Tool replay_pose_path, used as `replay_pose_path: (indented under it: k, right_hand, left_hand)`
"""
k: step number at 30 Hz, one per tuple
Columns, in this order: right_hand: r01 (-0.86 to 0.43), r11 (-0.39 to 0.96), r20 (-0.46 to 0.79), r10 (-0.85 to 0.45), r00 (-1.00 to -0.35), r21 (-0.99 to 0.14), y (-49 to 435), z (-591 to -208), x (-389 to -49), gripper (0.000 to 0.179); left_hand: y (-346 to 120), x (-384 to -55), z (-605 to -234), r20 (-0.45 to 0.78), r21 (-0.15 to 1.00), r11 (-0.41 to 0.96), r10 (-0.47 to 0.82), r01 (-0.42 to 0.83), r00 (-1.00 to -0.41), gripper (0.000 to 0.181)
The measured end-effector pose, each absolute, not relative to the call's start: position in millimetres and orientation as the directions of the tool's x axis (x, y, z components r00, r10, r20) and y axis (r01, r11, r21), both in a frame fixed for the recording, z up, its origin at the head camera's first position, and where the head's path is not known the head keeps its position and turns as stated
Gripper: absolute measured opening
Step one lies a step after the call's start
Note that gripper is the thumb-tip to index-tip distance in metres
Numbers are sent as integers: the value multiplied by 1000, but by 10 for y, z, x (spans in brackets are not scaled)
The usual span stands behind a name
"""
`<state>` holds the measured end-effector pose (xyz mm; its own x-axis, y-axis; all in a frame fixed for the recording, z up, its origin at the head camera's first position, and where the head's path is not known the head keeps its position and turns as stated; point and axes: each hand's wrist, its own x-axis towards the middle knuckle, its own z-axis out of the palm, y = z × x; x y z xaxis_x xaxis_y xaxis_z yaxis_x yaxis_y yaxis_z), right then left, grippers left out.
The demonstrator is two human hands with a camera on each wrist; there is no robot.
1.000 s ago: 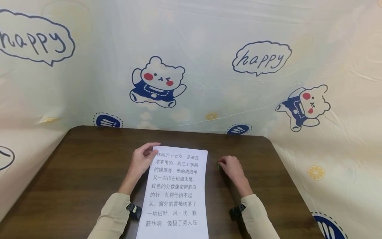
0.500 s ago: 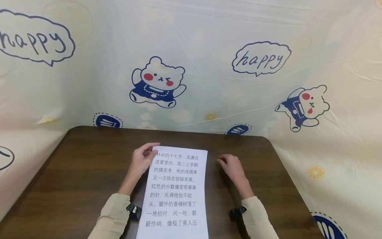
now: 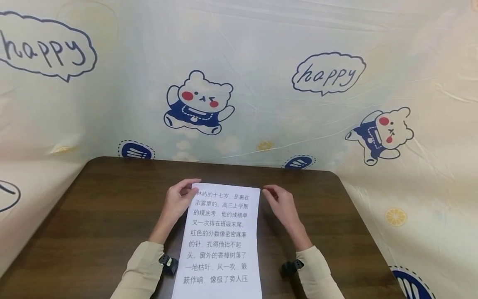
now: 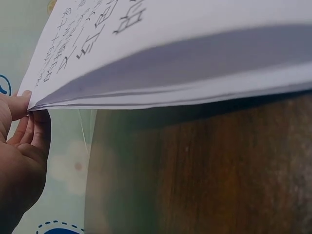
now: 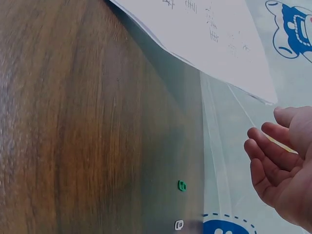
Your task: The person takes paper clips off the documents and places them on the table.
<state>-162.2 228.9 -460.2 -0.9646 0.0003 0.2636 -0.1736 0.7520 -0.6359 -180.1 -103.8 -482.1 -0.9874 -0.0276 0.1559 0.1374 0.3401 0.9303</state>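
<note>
My left hand [image 3: 180,197] pinches the upper left corner of some printed paper sheets [image 3: 218,232], thumb above and fingers beneath, as the left wrist view shows. Several layered edges are visible there, and the top sheet bows up from those below. My right hand [image 3: 281,203] is beside the upper right corner, its thumb tip close to the paper and its fingers loosely bent, holding nothing. In the right wrist view a small green looped piece [image 5: 182,185], like a paper clip, lies on the table, with a similar white piece [image 5: 179,224] near it. My right hand hides both from the head camera.
The dark wooden table [image 3: 112,216] has rounded far corners. Behind it and at both sides hangs a pale curtain [image 3: 261,54] printed with bears and "happy" bubbles. Small dark wrist cameras sit at both cuffs, the right one [image 3: 291,268] beside the sheets.
My right hand has let go of the green piece and moved left and slightly away from me, up to the paper's upper right corner. My left hand and the sheets have stayed put.
</note>
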Motion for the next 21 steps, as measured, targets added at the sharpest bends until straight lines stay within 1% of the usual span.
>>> replay_pose_path:
  k: [8, 13, 17, 21]
  right_hand:
    - [-162, 736, 256, 16, -966, -657, 2261, -4583, -1619, 28]
    - [-174, 731, 274, 18, -962, -659, 2273, -4568, -1614, 28]
    - [-188, 728, 289, 15, -957, -659, 2298, -4569, -1618, 32]
    - [-190, 727, 287, 10, -958, -660, 2316, -4578, -1603, 34]
  left_hand:
    - [-1052, -1774, -4842, 148, 925, 359, -27, 129, -989, 27]
    - [-1043, -1784, -4904, 161, 906, 398, -14, 142, -987, 27]
    - [-1035, -1803, -4949, 170, 895, 419, -4, 153, -985, 27]
    - [-1041, -1807, -4983, 139, 892, 434, 2, 126, -990, 27]
